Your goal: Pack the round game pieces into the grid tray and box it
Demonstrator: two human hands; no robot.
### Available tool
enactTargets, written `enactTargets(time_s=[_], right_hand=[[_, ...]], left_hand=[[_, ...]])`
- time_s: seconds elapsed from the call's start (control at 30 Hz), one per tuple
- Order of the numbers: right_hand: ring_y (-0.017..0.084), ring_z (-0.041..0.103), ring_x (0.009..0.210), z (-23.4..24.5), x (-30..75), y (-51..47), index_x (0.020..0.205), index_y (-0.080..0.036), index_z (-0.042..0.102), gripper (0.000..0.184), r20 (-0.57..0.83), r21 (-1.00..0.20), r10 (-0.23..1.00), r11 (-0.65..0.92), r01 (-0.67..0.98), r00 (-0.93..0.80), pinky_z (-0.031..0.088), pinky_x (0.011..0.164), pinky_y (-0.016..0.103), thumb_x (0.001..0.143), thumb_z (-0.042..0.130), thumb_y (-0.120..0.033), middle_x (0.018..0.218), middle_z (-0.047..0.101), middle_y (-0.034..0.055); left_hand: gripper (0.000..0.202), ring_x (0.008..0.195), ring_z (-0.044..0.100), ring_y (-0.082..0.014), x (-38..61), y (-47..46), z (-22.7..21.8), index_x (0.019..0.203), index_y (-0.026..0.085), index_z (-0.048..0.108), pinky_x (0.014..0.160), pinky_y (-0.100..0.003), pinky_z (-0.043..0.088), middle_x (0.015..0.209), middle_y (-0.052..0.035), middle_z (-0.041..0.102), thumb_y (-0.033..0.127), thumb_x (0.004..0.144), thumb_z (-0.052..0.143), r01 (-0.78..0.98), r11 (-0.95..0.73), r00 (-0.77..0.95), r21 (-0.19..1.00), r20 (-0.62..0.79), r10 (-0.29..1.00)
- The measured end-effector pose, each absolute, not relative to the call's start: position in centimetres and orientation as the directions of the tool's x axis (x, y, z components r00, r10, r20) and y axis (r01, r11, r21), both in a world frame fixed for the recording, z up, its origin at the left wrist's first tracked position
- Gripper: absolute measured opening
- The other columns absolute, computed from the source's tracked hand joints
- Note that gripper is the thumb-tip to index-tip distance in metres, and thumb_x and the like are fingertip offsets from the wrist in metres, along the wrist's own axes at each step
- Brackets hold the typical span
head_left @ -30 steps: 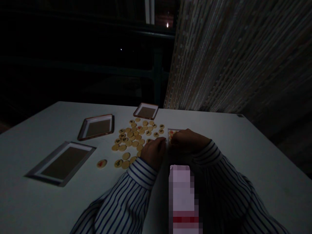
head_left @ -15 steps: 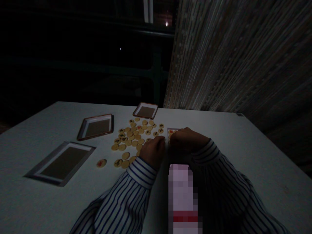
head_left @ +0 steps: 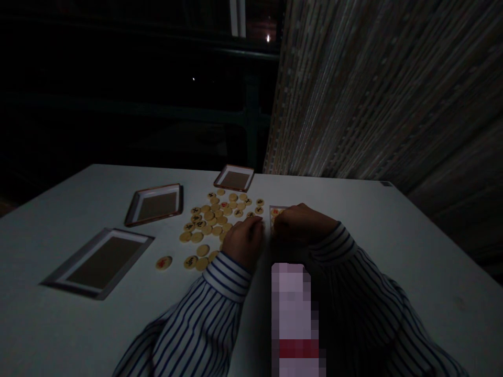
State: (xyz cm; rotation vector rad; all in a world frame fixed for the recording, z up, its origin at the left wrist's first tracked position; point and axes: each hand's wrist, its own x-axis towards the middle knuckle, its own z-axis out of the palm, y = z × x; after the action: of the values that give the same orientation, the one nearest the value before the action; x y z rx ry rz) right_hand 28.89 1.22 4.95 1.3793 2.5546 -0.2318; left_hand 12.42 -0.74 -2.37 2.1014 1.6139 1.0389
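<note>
Several round yellow game discs [head_left: 214,220] with black or red marks lie spread on a white table [head_left: 393,246]. My left hand [head_left: 244,242] rests at the right edge of that spread, fingers curled over a disc; what it holds is hidden. My right hand [head_left: 301,224] is closed over a small tray [head_left: 275,211] that holds red-marked discs, and covers most of it. Both sleeves are white with blue stripes. The light is very dim.
Three empty rectangular trays lie to the left and back: a grey one [head_left: 98,262], a red-rimmed one [head_left: 155,204], a small one [head_left: 234,178]. One disc [head_left: 164,262] lies apart. A woven blind [head_left: 373,89] hangs behind the table.
My left hand has crept a little forward and left onto the discs. My right hand has stayed over the small tray.
</note>
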Motion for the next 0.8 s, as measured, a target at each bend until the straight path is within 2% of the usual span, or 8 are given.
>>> enactTargets(time_s=[0.17, 0.3, 0.47, 0.6, 0.8], right_hand=[[0.02, 0.061, 0.077, 5.2, 29.7, 1.5, 0.086, -0.021, 0.064, 0.024, -0.218, 0.025, 0.835, 0.523, 0.852, -0.506, 0.036, 0.063, 0.028, 0.08, 0.042, -0.027, 0.086, 0.068, 0.0068], [0.02, 0.061, 0.077, 5.8, 29.7, 1.1, 0.087, -0.019, 0.064, 0.03, -0.174, 0.064, 0.842, 0.528, 0.847, -0.511, 0.036, 0.065, 0.029, 0.085, 0.036, -0.029, 0.085, 0.067, 0.0094], [0.018, 0.06, 0.076, 6.4, 29.1, 0.4, 0.084, -0.018, 0.064, 0.028, -0.108, 0.074, 0.832, 0.553, 0.83, -0.545, 0.035, 0.065, 0.028, 0.084, 0.037, -0.025, 0.085, 0.067, 0.0085], [0.018, 0.059, 0.074, 6.4, 28.6, 0.2, 0.084, -0.017, 0.063, 0.027, -0.055, 0.08, 0.815, 0.579, 0.811, -0.577, 0.034, 0.063, 0.027, 0.085, 0.037, -0.026, 0.082, 0.067, 0.0078], [0.017, 0.058, 0.074, 5.7, 27.1, 0.0, 0.079, -0.018, 0.061, 0.023, 0.04, 0.06, 0.789, 0.611, 0.79, -0.613, 0.034, 0.064, 0.028, 0.084, 0.038, -0.021, 0.08, 0.066, 0.0052]], left_hand=[[0.026, 0.079, 0.064, -0.0173, 11.7, -0.4, -1.7, 0.094, 0.018, 0.063, 0.072, -0.029, 0.049, 0.086, -0.0056, 0.069, 0.03, 0.077, 0.05, 0.584, -0.26, -0.016, 0.769, 0.331, 0.943], [0.027, 0.076, 0.064, -0.0163, 10.5, 0.2, -0.5, 0.093, 0.014, 0.063, 0.073, -0.028, 0.05, 0.079, -0.0053, 0.069, 0.03, 0.073, 0.054, 0.379, -0.225, -0.142, 0.898, 0.296, 0.944], [0.026, 0.08, 0.065, -0.0179, 8.4, 0.3, 1.4, 0.088, 0.013, 0.064, 0.077, -0.03, 0.05, 0.08, -0.0065, 0.07, 0.029, 0.068, 0.059, 0.223, -0.196, -0.251, 0.955, 0.25, 0.935], [0.025, 0.077, 0.065, -0.0175, 6.3, -0.1, 2.4, 0.088, 0.014, 0.064, 0.075, -0.03, 0.051, 0.078, -0.0051, 0.07, 0.029, 0.068, 0.059, 0.257, -0.169, -0.301, 0.951, 0.245, 0.922], [0.028, 0.075, 0.064, -0.017, 3.3, -0.4, 1.1, 0.087, 0.016, 0.066, 0.071, -0.028, 0.051, 0.079, -0.0036, 0.069, 0.037, 0.07, 0.059, 0.505, -0.205, -0.267, 0.838, 0.378, 0.886]])
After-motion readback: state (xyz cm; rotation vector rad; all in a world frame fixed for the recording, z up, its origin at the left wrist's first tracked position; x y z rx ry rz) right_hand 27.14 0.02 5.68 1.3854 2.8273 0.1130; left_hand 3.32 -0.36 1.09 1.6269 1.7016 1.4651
